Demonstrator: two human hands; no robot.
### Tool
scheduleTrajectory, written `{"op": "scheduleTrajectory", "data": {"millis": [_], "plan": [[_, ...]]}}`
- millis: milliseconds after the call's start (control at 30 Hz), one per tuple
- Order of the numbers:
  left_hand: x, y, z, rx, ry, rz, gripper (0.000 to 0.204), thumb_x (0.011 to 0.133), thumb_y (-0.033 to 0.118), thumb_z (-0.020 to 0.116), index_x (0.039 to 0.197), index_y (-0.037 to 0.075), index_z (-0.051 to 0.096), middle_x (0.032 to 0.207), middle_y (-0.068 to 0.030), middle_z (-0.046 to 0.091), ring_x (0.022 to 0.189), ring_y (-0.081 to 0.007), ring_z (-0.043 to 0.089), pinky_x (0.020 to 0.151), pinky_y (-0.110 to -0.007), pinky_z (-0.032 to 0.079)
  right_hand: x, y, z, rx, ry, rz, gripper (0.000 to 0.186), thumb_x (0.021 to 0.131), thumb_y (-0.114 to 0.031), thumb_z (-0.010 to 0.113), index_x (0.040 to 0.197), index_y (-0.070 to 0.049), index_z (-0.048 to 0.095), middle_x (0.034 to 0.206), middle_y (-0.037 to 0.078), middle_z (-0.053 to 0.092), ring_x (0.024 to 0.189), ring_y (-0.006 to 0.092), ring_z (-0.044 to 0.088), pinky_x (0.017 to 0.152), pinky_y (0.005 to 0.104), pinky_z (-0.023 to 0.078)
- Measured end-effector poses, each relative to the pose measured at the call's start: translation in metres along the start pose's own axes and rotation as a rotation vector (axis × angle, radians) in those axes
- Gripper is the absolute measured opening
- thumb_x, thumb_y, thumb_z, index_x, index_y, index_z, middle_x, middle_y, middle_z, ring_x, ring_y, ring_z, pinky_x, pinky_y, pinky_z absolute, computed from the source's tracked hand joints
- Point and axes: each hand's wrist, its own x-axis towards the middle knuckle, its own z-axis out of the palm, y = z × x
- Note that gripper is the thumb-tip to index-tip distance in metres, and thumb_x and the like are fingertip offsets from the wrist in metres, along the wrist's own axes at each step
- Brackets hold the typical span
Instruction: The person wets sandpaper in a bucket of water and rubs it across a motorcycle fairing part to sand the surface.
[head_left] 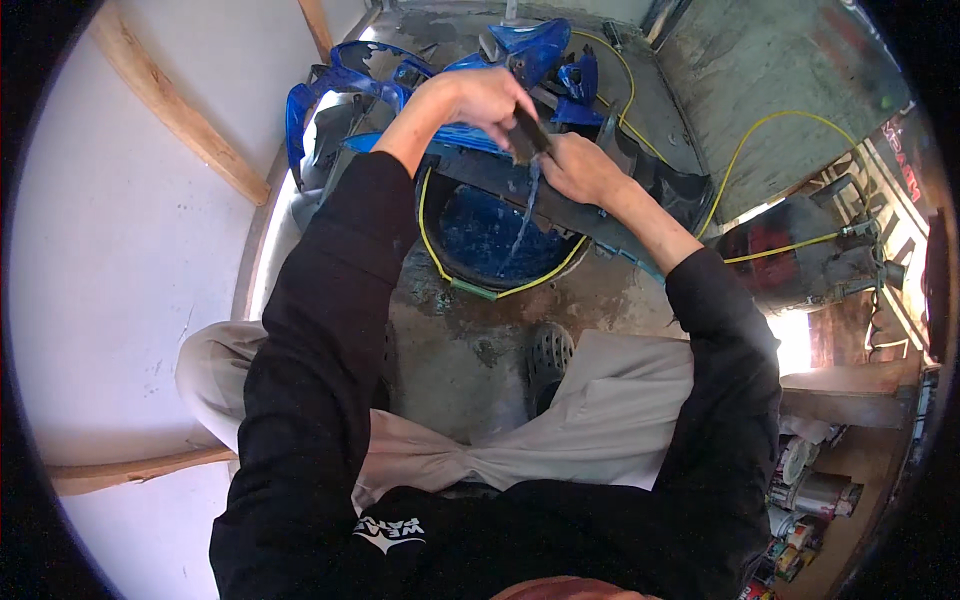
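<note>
Dark pad (530, 134) above the bucket (434, 222) on the floor (455, 350) | left grip (487, 100) clenched on it | right grip (582, 170) curled against it, whether grasping I can't tell | water (528, 205) trickling bucketward | blue panels (535, 45) toward floor's far edge

Workshop: yellow hose (792, 113), metal cans (822, 494)

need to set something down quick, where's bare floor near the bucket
The floor shows bare, damp-looking, between the bucket and the shoes, and right of the bucket toward the tank. It's crowded beyond the bucket, with blue panels and a yellow hose, and over it, where left hand and right hand meet at a dark pad.
</note>
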Motion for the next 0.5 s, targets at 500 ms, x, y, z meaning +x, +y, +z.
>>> {"op": "scheduleTrajectory", "data": {"millis": [500], "plan": [[-0.016, 0.038, 0.009, 0.366, 0.198, 0.143, 0.039, 0.092, 0.000, 0.062, 0.128, -0.001, 0.078, 0.093, -0.0127, 0.083, 0.078, -0.0209, 0.083, 0.072, -0.034, 0.065, 0.012, 0.000, -0.001, 0.069, -0.125, 0.051, 0.041, 0.106, -0.029, 0.056, 0.103, 0.008, 0.075, 0.103, 0.036, 0.074, 0.102, 0.0520, 0.073, 0.093, 0.0591, 0.057]]}}
